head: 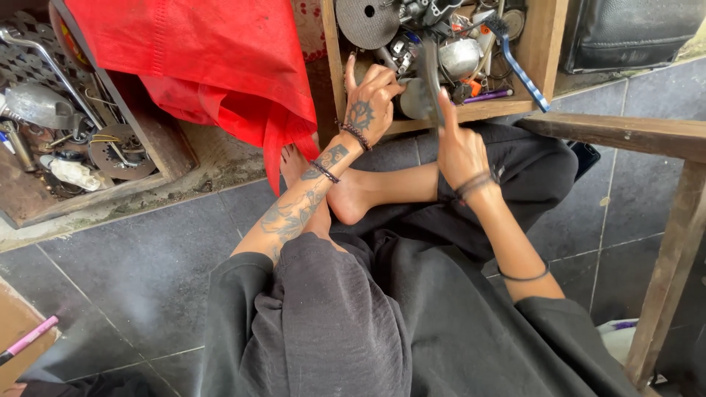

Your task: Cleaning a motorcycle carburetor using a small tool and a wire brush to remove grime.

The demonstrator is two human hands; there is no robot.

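Hands both up at the front edge of a wooden crate full of metal parts. From my remote view, left hand, tattooed and with bead bracelets, has its fingers curled over the crate's lip, fingertips touching a grey round part inside; I can't tell if it really grips it. Right hand is closed around the lower end of a dark flat metal bar, index finger pointing up along it; the bar stands nearly upright, top end among the crate clutter.

In the crate: perforated disc, shiny metal housing, blue-handled brush leaning over the right front edge.

Person sits cross-legged in black clothes on grey floor tiles, bare feet just below the hands. Red bag hangs left of the crate, touching the left wrist area. Second wooden tray with sprockets and tools far left. Wooden bench frame at right.
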